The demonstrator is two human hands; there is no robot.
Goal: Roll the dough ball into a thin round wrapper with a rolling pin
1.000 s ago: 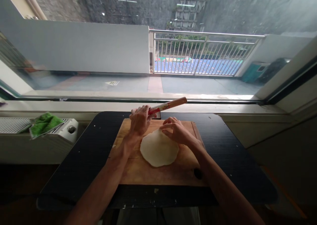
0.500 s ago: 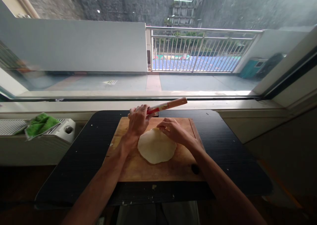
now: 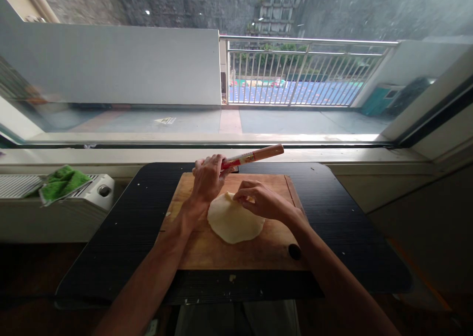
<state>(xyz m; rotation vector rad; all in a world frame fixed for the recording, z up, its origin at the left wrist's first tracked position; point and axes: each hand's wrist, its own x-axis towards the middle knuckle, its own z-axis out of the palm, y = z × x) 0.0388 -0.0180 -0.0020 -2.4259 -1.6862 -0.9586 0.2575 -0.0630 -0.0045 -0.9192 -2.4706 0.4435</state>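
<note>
A flat, roundish sheet of dough (image 3: 234, 225) lies on a wooden cutting board (image 3: 199, 257). My left hand (image 3: 210, 173) is wrapped round one end of a wooden rolling pin (image 3: 264, 152) with a red and white label. The pin is raised over the board's far edge, its free end pointing right. With pinched fingers, my right hand (image 3: 254, 195) grips the dough's far edge, where a small flap is lifted and folded back. My right fingers partly cover that flap.
The board rests on a black table (image 3: 343, 227) scattered with small crumbs. A green cloth (image 3: 64, 183) hangs over a white radiator (image 3: 92, 198) on the left. Behind the table run a white windowsill (image 3: 332, 156) and a large window.
My right hand has pulled the dough's far edge slightly up and towards me, making a small fold. The left hand still holds the rolling pin in nearly the same pose.
</note>
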